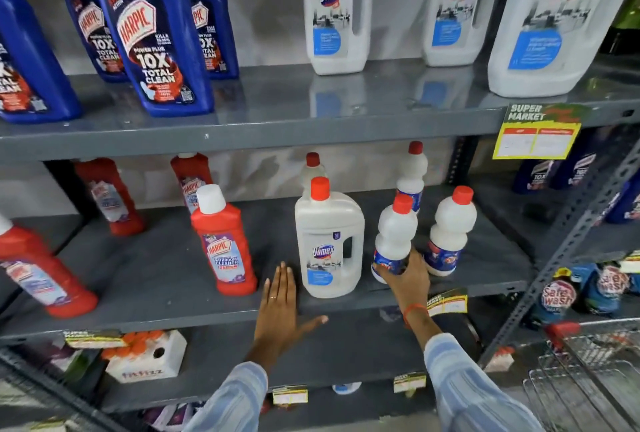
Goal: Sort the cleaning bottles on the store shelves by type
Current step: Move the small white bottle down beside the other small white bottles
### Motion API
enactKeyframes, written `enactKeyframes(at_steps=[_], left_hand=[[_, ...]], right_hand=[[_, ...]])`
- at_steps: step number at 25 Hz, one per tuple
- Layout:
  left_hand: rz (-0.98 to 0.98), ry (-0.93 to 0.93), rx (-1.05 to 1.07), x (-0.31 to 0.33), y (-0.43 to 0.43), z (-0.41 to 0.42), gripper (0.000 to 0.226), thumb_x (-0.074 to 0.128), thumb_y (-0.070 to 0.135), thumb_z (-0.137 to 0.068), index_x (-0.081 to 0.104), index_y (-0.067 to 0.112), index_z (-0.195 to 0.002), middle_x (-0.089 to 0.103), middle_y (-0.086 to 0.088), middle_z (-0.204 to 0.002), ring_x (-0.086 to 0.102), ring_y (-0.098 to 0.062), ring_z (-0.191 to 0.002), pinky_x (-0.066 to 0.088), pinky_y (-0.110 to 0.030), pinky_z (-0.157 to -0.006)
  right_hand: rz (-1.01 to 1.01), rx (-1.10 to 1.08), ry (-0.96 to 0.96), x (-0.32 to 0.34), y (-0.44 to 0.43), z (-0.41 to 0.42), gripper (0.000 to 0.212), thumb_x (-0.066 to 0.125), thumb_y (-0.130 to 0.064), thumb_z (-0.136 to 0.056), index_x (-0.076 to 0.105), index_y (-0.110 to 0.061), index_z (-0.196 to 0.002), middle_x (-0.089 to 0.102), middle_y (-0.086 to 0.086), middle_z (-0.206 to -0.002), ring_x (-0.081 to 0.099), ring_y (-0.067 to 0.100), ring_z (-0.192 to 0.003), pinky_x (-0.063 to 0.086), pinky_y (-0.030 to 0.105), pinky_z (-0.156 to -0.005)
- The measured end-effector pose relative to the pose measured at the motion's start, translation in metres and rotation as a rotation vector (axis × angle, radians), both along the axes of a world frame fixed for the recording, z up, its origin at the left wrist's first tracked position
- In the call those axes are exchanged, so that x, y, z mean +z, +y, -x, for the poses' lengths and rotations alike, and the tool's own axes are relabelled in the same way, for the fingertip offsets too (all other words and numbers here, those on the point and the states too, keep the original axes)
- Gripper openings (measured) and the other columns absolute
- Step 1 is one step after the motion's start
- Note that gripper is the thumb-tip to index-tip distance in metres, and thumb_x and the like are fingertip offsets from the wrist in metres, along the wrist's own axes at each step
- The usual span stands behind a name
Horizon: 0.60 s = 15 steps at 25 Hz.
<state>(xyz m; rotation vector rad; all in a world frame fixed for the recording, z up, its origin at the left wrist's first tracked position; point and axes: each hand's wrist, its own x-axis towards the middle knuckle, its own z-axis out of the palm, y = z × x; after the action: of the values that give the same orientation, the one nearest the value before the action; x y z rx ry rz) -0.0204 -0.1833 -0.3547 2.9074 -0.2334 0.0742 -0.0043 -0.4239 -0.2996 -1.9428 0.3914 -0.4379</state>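
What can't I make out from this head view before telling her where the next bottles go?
- Price tag, head view: print too blurred to read.
- Upper-shelf Domex jugs: tops cut off by the frame edge.
- Small bottle's label: covered by the right hand.
- Rear white bottle: hidden behind the Domex jug.

White red-capped bottle (394, 237) tilts on the middle shelf beside Domex jug (329, 241).

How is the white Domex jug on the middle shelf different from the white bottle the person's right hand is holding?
The Domex jug is wide and boxy with a built-in handle; the held bottle is slim, rounded and handleless. The jug stands upright and untouched, while the bottle leans, gripped near its base by the right hand. The jug's label is pale; the bottle's is dark blue. Both are white with red caps.
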Motion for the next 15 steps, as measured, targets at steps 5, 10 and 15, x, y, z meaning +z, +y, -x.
enactKeyframes(at_steps=[5,10,15], left_hand=[[-0.05,-0.049,-0.022,-0.012,0.004,-0.005,0.118,0.011,0.09,-0.065,0.017,0.007,-0.149,0.017,-0.007,-0.157,0.015,-0.022,-0.145,0.0,-0.04,-0.118],[-0.064,0.031,-0.004,-0.016,0.004,-0.012,0.101,0.014,0.081,-0.079,0.047,0.003,-0.135,0.049,-0.012,-0.141,0.048,-0.026,-0.128,0.031,-0.047,-0.106],[-0.097,0.089,-0.013,-0.018,0.008,-0.017,0.096,0.025,0.074,-0.074,0.048,0.004,-0.135,0.047,-0.012,-0.142,0.048,-0.027,-0.128,0.036,-0.049,-0.104]], right_hand=[[0.005,0.031,0.046,-0.006,0.004,-0.005,0.086,0.081,-0.026,-0.066,0.034,-0.01,-0.137,0.047,0.016,-0.14,0.044,0.033,-0.129,0.04,0.044,-0.104],[0.073,0.02,-0.249,0.008,0.063,0.038,0.077,0.076,-0.026,-0.072,0.036,-0.012,-0.136,0.035,0.01,-0.137,0.037,0.016,-0.127,0.034,0.018,-0.106],[0.0,0.156,-0.15,0.009,0.116,0.031,0.085,0.075,-0.033,-0.073,0.027,-0.015,-0.141,0.038,0.009,-0.141,0.039,0.016,-0.128,0.033,0.016,-0.099]])
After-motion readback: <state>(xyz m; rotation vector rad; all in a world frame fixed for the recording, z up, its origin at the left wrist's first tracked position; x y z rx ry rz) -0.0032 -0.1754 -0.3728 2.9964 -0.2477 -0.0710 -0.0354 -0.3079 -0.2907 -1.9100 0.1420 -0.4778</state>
